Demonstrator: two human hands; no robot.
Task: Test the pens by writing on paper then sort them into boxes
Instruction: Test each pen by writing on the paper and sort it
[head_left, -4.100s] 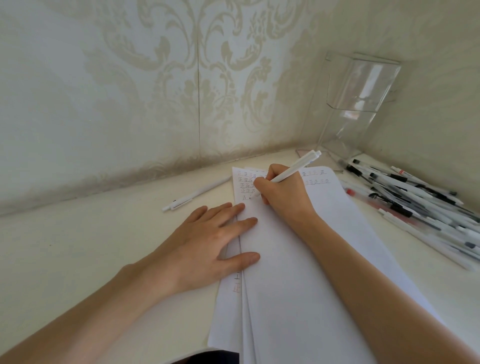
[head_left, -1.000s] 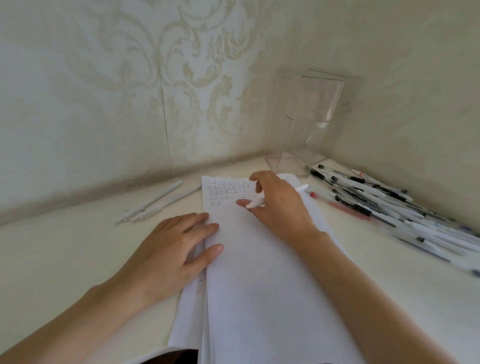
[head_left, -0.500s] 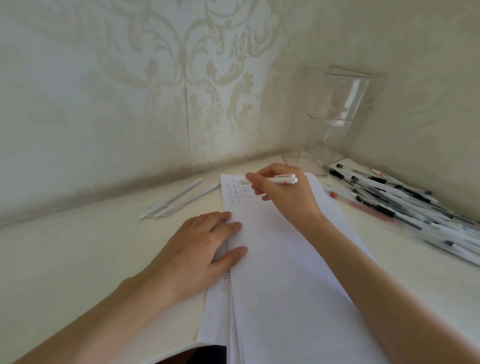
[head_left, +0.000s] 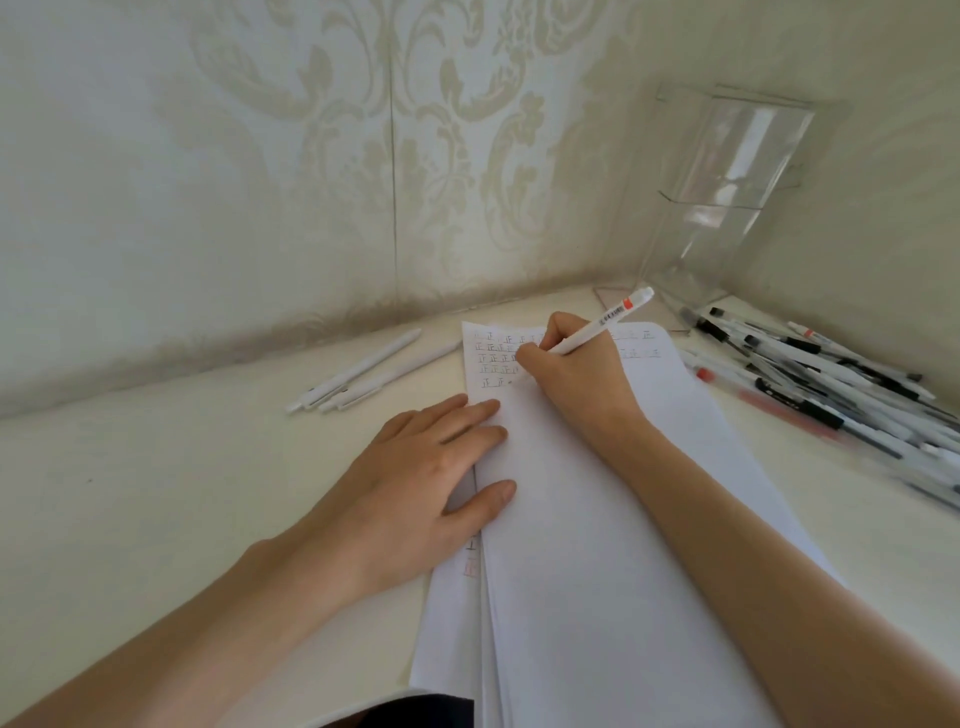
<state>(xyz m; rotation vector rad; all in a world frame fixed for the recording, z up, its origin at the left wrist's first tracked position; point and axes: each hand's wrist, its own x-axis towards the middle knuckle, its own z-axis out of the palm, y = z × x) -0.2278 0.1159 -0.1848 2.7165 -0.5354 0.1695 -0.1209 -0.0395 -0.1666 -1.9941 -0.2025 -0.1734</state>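
Where two damask-papered walls (head_left: 208, 182) meet, a pale surface (head_left: 156, 493) carries one clear box (head_left: 727, 197) in the corner and a stack of paper (head_left: 597, 519). On the paper's edge the left hand (head_left: 415, 483) lies flat, fingers (head_left: 467, 415) straight. The right hand (head_left: 576, 379) curls its fingers round one white pen (head_left: 602, 325), tip at the written rows. Left of the paper lie two white pens (head_left: 363, 369); at right, a heap of pens (head_left: 831, 379) too blurred to count.

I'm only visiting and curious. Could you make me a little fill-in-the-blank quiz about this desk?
The right hand grips a white ____ with an orange band.
The left hand lies ____ on the paper.
The pile of pens lies to the paper's ____.
The clear box stands in the ____ where the walls meet.
Missing: pen, flat, right, corner.
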